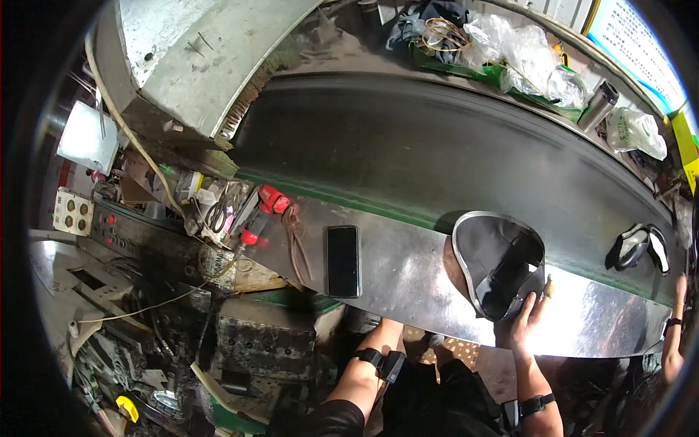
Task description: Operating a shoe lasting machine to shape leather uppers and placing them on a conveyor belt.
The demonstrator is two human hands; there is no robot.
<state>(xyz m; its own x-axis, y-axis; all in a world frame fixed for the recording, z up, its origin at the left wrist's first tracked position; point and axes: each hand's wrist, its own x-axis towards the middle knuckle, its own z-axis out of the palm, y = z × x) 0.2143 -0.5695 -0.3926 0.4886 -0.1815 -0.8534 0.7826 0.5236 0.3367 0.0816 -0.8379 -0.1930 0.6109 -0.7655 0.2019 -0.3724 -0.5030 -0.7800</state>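
Observation:
My right hand (526, 329) is at the near right edge of a black, bag-like piece (502, 266) with a pale rim, its fingers against that edge. The piece stands with its wide opening showing, partly over the bare metal ledge (404, 273) and partly over the dark conveyor belt (408, 146). Of my left hand (389, 331) only the back part shows, below the ledge's near edge; its fingers are hidden. A black phone (343, 261) lies on the ledge, forward and left of that hand.
A red-and-black tool (269, 204) with a cord lies at the ledge's left end. A black-and-white curved item (641, 247) rests on the right. Another person's hand (680, 295) shows at the far right. Behind the belt are plastic bags (517, 51) and a metal flask (598, 105).

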